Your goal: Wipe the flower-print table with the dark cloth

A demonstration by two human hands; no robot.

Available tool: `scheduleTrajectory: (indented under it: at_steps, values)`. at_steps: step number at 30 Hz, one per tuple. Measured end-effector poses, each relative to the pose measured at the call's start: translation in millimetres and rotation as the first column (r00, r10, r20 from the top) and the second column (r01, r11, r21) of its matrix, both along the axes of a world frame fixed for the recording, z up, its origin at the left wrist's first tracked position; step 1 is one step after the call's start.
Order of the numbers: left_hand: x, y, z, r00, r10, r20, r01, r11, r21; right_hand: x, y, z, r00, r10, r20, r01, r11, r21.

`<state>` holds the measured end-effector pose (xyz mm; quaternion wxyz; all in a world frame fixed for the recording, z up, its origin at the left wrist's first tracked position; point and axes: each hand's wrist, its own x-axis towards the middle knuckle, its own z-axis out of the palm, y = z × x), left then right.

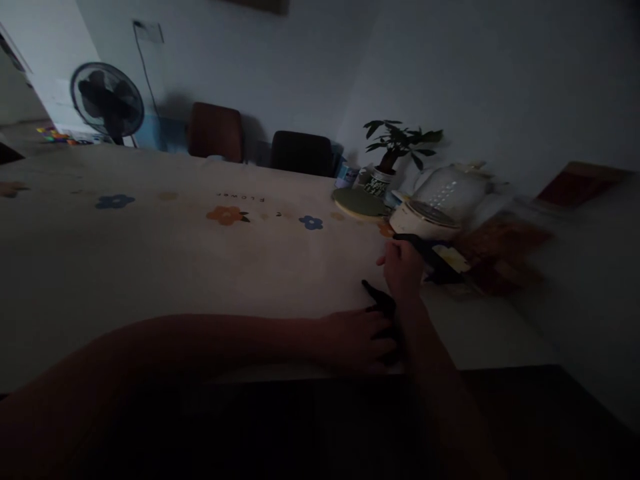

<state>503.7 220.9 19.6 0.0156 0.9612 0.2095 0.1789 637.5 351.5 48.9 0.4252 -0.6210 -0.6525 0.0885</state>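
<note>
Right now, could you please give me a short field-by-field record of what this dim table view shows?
Lighting: very dim, details hard to read
Surface: table under a pale cloth with flower prints
Left hand: resting flat on a small dark object near the table's front edge; the object cannot be identified
Right hand: closed on a dark handle beside a glass kettle
Nearby: round green mat, potted plant
Background: standing fan, two chairs against the wall
</note>
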Motion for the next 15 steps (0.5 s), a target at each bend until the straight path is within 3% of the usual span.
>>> scheduleTrajectory:
  at_steps: [4, 9, 12, 15]
  values:
    - [-55.4, -35.8, 4.6, 0.999, 0.054, -0.001, -0.054, 0.997, 0.053, -7.9, 0.0, -6.0, 0.997, 0.042, 0.059, -0.039, 0.998, -0.045]
    - [-156.0, -104.0, 14.2, 0.951, 0.291, -0.103, -0.295, 0.955, -0.023, -12.9, -1.1, -5.4, 0.997, 0.033, 0.074, -0.023, 0.991, -0.132]
    - [-228.2, -142.7, 12.1, 0.851, 0.489, -0.192, -0.507, 0.86, -0.06, -17.0, -1.8, -4.3, 0.998, 0.013, 0.068, 0.0, 0.983, -0.186]
    - [-310.0, -179.1, 4.4, 0.687, 0.689, -0.232, -0.716, 0.696, -0.054, -22.9, -4.1, -0.1, 0.998, 0.011, 0.056, -0.001, 0.984, -0.179]
